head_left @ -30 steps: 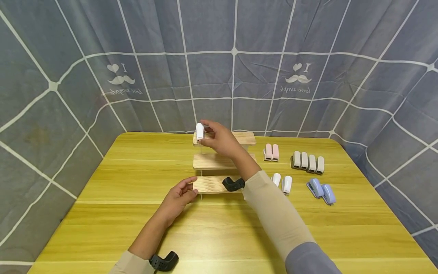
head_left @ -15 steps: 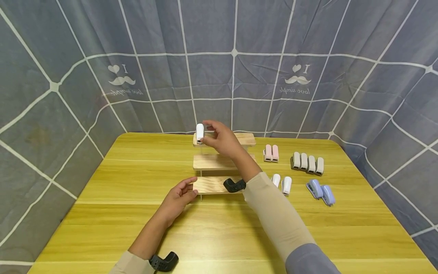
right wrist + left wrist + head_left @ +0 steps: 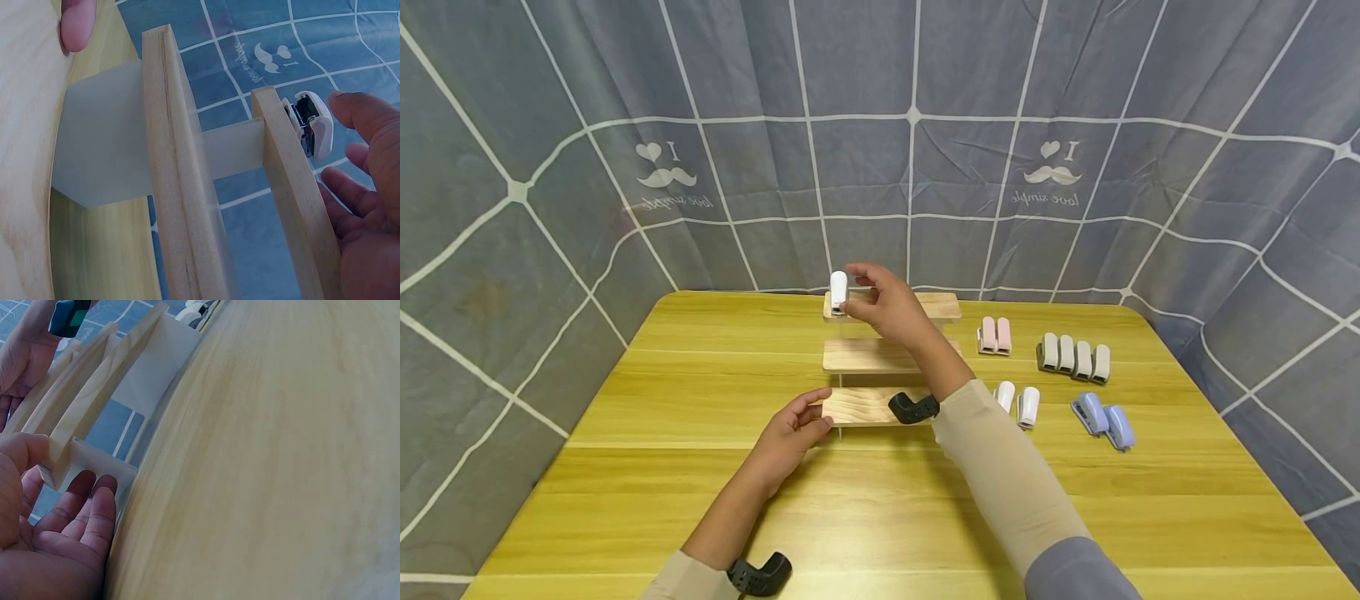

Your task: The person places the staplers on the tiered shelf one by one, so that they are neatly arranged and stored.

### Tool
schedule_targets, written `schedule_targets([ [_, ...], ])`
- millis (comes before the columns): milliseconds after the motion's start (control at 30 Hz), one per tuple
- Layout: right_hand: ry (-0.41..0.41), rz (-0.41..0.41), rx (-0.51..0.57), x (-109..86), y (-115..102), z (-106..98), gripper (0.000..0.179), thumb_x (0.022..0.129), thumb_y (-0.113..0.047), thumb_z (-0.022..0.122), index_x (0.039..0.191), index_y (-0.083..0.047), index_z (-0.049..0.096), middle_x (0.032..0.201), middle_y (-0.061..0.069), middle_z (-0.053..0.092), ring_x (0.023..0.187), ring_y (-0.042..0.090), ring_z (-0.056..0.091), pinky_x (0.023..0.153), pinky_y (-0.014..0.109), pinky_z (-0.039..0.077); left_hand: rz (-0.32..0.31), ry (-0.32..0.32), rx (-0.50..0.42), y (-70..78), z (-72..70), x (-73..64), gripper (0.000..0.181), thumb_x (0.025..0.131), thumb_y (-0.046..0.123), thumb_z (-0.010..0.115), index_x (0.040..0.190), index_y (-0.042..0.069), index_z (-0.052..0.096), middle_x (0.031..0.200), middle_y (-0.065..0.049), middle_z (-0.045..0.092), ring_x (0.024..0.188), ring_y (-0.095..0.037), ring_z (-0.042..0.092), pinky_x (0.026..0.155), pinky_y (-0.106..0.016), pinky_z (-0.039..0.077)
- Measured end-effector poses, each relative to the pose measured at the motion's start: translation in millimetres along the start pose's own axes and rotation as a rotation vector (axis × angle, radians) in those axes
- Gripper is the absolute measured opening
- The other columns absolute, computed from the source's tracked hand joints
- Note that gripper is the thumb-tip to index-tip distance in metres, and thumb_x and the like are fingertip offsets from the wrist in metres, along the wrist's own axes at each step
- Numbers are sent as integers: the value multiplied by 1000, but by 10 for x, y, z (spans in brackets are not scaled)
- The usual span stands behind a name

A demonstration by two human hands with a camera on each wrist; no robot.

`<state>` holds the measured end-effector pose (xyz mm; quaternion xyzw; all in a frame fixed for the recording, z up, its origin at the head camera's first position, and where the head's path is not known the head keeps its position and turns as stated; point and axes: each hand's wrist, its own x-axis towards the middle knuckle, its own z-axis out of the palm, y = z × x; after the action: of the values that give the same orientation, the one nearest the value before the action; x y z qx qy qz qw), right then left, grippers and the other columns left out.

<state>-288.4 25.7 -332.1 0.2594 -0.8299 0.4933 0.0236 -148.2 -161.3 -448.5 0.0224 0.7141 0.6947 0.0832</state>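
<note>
A small white stapler (image 3: 838,292) stands at the left end of the top board of a three-tier wooden stand (image 3: 868,356). My right hand (image 3: 887,307) is just right of it, with thumb and fingers parted. In the right wrist view, a narrow gap separates the thumb tip from the white stapler (image 3: 315,125), which rests on the top board (image 3: 294,181). My left hand (image 3: 790,437) holds the left end of the lowest board, one fingertip at the back corner and the thumb at the front. The left wrist view shows the left hand's other fingers (image 3: 97,519) curled below that board.
Right of the stand are two pink staplers (image 3: 995,335), two white staplers (image 3: 1028,407), a row of several pale grey staplers (image 3: 1075,357) and two blue staplers (image 3: 1105,419). A grey checked curtain (image 3: 865,167) surrounds the wooden table (image 3: 700,392) at the back and sides.
My right hand's fingers have loosened from the white stapler and shifted slightly to the right. The stapler stays on the top board. My left hand has kept its place.
</note>
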Motion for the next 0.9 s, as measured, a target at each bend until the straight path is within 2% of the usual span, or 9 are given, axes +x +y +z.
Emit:
schedule_targets([
  [200, 13, 0, 29, -12, -6, -29, 56, 91, -21, 74, 142, -11, 53, 136, 7, 55, 116, 23, 53, 95, 40, 49, 0, 16, 5, -23, 0, 26, 48, 98, 8, 62, 144, 10, 50, 123, -16, 59, 108, -25, 59, 91, -34, 54],
  [300, 22, -55, 53, -43, 7, -33, 53, 92, -18, 73, 141, -8, 54, 139, 8, 53, 126, 22, 49, 107, 39, 41, -7, 26, 9, -42, 8, 26, 47, 97, 8, 62, 143, 12, 52, 125, -15, 59, 108, -25, 60, 92, -36, 54],
  [400, 32, -135, 63, -111, 15, -41, 50, 92, -14, 73, 138, -5, 56, 139, 9, 53, 130, 22, 47, 111, 39, 37, -15, 34, 5, -52, 15, 13, 47, 97, 6, 61, 143, 13, 52, 126, -15, 58, 108, -25, 59, 92, -38, 54],
  [700, 45, -306, 40, -514, -15, -236, 46, 89, -7, 75, 132, -3, 60, 140, 9, 54, 128, 21, 50, 104, 41, 46, -1, 33, -4, -28, 17, -5, 47, 98, 6, 60, 143, 10, 51, 125, -17, 56, 106, -25, 58, 92, -35, 55],
  [900, 3, -331, 22, -907, 134, -496, 45, 87, -1, 75, 130, -2, 60, 142, 12, 50, 128, 23, 48, 99, 44, 48, -1, 22, -2, -31, 3, -9, 47, 98, 7, 60, 144, 11, 50, 125, -16, 56, 108, -26, 57, 92, -35, 54],
])
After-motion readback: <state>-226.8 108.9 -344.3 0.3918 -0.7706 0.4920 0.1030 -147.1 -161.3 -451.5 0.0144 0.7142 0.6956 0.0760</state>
